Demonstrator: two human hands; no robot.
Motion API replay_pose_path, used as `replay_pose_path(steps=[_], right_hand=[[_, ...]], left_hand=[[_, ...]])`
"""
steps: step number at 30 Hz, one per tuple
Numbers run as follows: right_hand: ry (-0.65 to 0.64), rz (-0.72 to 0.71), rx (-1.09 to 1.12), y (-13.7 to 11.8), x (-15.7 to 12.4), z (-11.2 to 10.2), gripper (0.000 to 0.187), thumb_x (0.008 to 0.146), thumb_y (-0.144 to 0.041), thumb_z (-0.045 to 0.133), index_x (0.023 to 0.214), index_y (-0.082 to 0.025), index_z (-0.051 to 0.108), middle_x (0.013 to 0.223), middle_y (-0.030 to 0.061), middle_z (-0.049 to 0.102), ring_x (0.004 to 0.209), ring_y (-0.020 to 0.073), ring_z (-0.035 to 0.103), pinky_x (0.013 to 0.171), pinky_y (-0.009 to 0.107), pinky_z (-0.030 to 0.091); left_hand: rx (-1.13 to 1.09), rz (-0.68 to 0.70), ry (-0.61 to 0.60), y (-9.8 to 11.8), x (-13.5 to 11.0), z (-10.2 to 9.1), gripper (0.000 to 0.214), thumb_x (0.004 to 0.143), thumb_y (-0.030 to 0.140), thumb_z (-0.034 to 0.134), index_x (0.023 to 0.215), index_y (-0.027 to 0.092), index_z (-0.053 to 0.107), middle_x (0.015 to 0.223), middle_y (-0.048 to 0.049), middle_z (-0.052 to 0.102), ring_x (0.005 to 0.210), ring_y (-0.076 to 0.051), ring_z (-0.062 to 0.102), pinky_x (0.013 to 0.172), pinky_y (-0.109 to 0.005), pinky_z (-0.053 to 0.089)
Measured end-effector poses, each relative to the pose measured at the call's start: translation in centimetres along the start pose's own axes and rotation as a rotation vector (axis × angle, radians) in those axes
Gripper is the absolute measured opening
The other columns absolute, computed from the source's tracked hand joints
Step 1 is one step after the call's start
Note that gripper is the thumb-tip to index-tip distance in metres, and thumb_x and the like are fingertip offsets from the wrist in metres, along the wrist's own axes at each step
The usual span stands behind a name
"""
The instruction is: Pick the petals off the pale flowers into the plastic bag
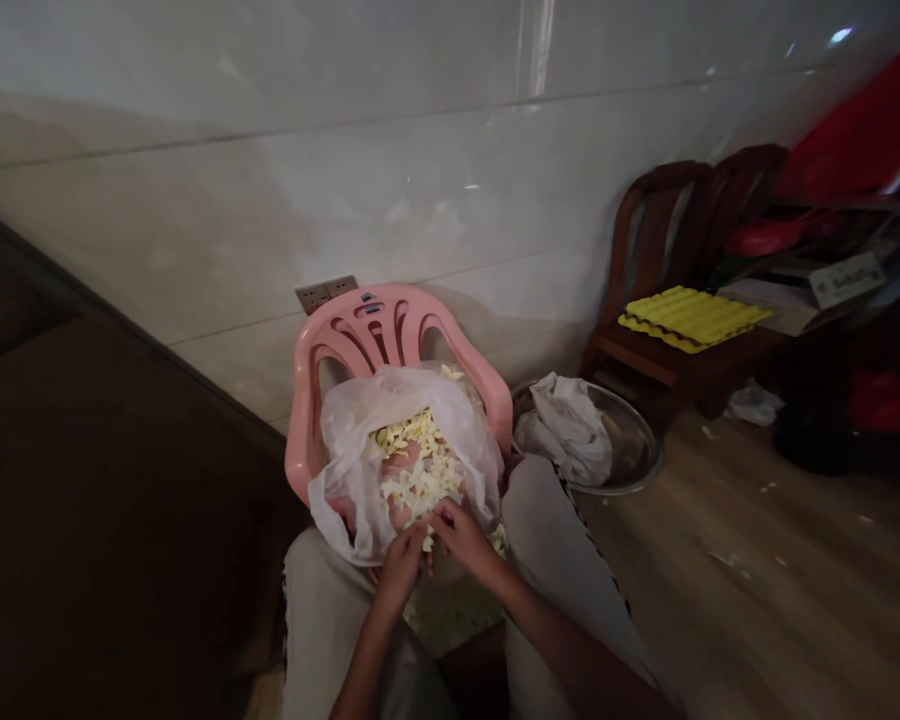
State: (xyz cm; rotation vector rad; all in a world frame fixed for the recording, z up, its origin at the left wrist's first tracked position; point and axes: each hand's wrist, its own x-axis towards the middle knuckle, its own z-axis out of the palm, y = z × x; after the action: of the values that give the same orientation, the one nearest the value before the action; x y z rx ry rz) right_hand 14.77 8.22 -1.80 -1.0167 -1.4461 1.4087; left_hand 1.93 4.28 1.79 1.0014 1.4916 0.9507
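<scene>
My left hand (pixel 403 562) and my right hand (pixel 461 537) meet over the near edge of a white plastic bag (pixel 349 415), fingers closed in a pinch. Between the fingertips shows a small pale-yellow petal-like piece (pixel 428 541); its exact kind is too small to tell. The bag lies spread open on a pink plastic chair (pixel 305 430). Many similar pale pieces (pixel 421 484) are heaped on the bag, with a greener-yellow cluster (pixel 409 432) in its mouth farther back. Some pieces have fallen below my hands.
A metal basin (pixel 634 455) holding a crumpled whitish bag (pixel 570 425) stands on the floor to the right. Beyond it, yellow egg trays (pixel 690 315) lie on a wooden chair (pixel 630 350). A tiled wall (pixel 450 190) rises behind; a dark panel (pixel 120 520) is at left.
</scene>
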Motion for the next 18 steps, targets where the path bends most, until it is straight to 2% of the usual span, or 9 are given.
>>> replay_pose_path(steps=[3,7,13,18], right_hand=[[0.002,-0.045,-0.123,-0.4,-0.2,-0.5,0.026,0.09,-0.038,0.055,0.07,-0.022,0.048,0.057,-0.0066,0.045,0.05,0.011,0.043,0.049,0.022,0.032],[0.018,-0.097,-0.169,-1.2,-0.2,-0.9,0.032,0.088,-0.038,0.058,0.062,-0.021,0.049,0.056,-0.004,0.047,0.057,0.0124,0.045,0.053,0.022,0.034],[-0.108,0.203,0.012,-1.6,-0.3,-0.7,0.038,0.091,-0.052,0.053,0.067,-0.022,0.054,0.047,-0.0073,0.043,0.034,0.0102,0.038,0.035,0.023,0.027],[-0.068,0.252,0.108,-1.1,0.1,-0.5,0.044,0.087,-0.057,0.058,0.062,-0.022,0.051,0.043,-0.0085,0.04,0.032,0.0098,0.039,0.033,0.022,0.03]], left_hand=[[-0.015,0.001,-0.012,-0.2,0.1,-0.2,0.062,0.064,0.079,0.062,0.069,0.018,0.067,0.043,0.0025,0.054,0.037,-0.012,0.045,0.041,-0.023,0.029],[-0.05,0.028,-0.023,-0.3,0.2,-0.3,0.058,0.065,0.074,0.067,0.076,0.017,0.069,0.042,0.0051,0.05,0.037,-0.011,0.043,0.042,-0.022,0.028],[-0.081,0.096,-0.022,-0.1,-0.1,-0.5,0.059,0.062,0.075,0.071,0.07,0.017,0.066,0.052,0.0031,0.054,0.043,-0.011,0.045,0.045,-0.022,0.03],[-0.04,0.177,-0.013,0.1,-0.2,-0.6,0.057,0.067,0.074,0.069,0.072,0.017,0.068,0.059,0.0017,0.058,0.05,-0.011,0.047,0.05,-0.023,0.034]])
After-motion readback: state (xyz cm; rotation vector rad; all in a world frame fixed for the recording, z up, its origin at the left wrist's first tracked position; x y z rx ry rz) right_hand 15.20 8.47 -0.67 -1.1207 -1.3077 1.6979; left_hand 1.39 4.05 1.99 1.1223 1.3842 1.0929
